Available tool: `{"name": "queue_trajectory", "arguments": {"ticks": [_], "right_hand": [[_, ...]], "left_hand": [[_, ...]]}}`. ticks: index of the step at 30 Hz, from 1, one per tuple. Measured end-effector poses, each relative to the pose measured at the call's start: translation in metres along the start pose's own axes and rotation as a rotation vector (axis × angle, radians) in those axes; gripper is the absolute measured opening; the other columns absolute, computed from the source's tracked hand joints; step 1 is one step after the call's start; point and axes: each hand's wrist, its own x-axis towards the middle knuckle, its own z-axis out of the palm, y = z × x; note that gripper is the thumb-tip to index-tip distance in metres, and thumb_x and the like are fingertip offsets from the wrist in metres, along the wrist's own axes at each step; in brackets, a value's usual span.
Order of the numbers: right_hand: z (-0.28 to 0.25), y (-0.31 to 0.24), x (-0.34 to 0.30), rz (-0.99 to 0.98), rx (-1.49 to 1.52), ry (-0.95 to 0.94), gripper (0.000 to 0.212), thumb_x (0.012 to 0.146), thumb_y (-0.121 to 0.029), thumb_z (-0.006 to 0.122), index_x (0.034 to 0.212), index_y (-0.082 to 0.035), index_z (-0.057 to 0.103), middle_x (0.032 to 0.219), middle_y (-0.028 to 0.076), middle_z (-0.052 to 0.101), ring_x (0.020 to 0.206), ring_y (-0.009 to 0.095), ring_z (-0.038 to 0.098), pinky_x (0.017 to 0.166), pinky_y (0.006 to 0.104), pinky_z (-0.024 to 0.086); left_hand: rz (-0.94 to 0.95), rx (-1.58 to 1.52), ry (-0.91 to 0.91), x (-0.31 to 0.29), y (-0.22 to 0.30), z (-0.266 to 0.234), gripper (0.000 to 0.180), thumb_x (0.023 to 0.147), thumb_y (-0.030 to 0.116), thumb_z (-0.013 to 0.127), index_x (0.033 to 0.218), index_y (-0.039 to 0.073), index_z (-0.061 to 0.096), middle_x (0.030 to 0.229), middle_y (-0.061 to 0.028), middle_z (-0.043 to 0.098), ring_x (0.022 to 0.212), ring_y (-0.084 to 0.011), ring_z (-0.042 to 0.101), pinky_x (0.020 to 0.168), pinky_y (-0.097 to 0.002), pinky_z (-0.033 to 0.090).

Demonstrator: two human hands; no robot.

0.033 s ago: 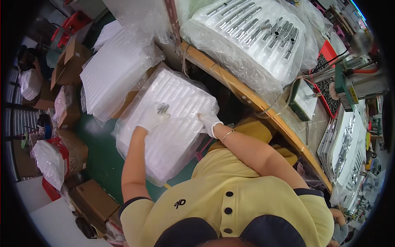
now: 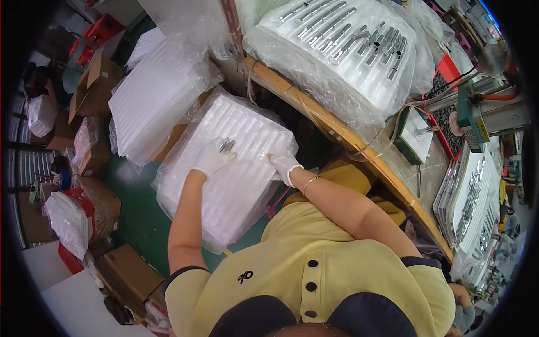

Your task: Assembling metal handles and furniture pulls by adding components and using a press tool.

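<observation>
A white ribbed foam tray (image 2: pixel 241 121), in clear plastic wrap, lies before me on a pile of the same height. My left hand (image 2: pixel 210 159), in a white glove, is closed around a few short shiny metal tubes (image 2: pixel 227 146) just over the tray's middle. Their exact number is hard to make out. At the tray's right edge my right hand (image 2: pixel 282 167), also gloved, grips the rim with the thumb on top. Its other fingers are mostly hidden beneath.
On the wooden-edged bench (image 2: pixel 337 132) to the right lies a foam tray bearing many chrome tubes (image 2: pixel 337 36). A green-and-white box (image 2: pixel 414 135) and a red bin (image 2: pixel 446 76) stand beyond. More foam sheets (image 2: pixel 160 92) and cardboard boxes (image 2: pixel 132 275) are at the left.
My left hand has shifted slightly to the right with the metal tubes. The right hand has barely moved at the tray's edge.
</observation>
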Motion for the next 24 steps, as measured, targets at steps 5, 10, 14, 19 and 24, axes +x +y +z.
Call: {"name": "queue_trajectory", "arguments": {"ticks": [5,10,14,19,24], "right_hand": [[-0.008,-0.021,-0.021,0.205,-0.32,-0.25,0.061,0.086,-0.046,0.065,0.12,0.004,0.053,0.113,0.022,0.06,0.093,0.031,0.065,0.076,0.0416,0.056],[-0.054,-0.039,-0.05,0.203,-0.631,-0.356,0.061,0.083,-0.049,0.067,0.105,0.007,0.06,0.091,0.021,0.066,0.074,0.03,0.068,0.064,0.0346,0.056],[-0.086,-0.055,-0.075,-0.1,-0.454,-0.144,0.049,0.085,-0.042,0.067,0.099,0.005,0.064,0.083,0.014,0.065,0.061,0.02,0.063,0.052,0.0295,0.052],[-0.078,-0.072,-0.1,-0.267,-0.668,0.078,0.05,0.085,-0.049,0.062,0.084,0.0,0.064,0.066,0.007,0.061,0.05,0.015,0.057,0.043,0.0274,0.043],[-0.052,-0.084,-0.069,-0.057,-1.067,-0.057,0.067,0.081,-0.06,0.057,0.075,0.006,0.062,0.062,0.011,0.062,0.051,0.022,0.06,0.053,0.0346,0.049]], "left_hand": [[-0.08,0.081,-0.148,0.029,0.016,0.038,0.043,0.075,0.027,0.073,0.107,0.001,0.062,0.103,-0.0222,0.065,0.098,-0.0368,0.061,0.084,-0.0395,0.048],[0.095,0.319,-0.23,0.042,0.026,0.04,0.041,0.075,0.025,0.072,0.108,0.003,0.063,0.104,-0.0205,0.065,0.097,-0.0363,0.062,0.084,-0.042,0.048],[0.183,0.448,-0.291,0.05,0.02,0.035,0.039,0.074,0.026,0.071,0.106,0.004,0.064,0.103,-0.0202,0.065,0.097,-0.0359,0.062,0.084,-0.0424,0.048],[0.119,0.303,-0.305,0.045,0.025,0.031,0.035,0.076,0.026,0.072,0.102,0.004,0.064,0.096,-0.0199,0.066,0.091,-0.0349,0.064,0.08,-0.0398,0.049],[-0.106,0.057,-0.041,0.003,0.025,0.057,0.039,0.076,0.023,0.073,0.105,0.0,0.061,0.096,-0.022,0.066,0.091,-0.0352,0.064,0.081,-0.0396,0.049]]}}
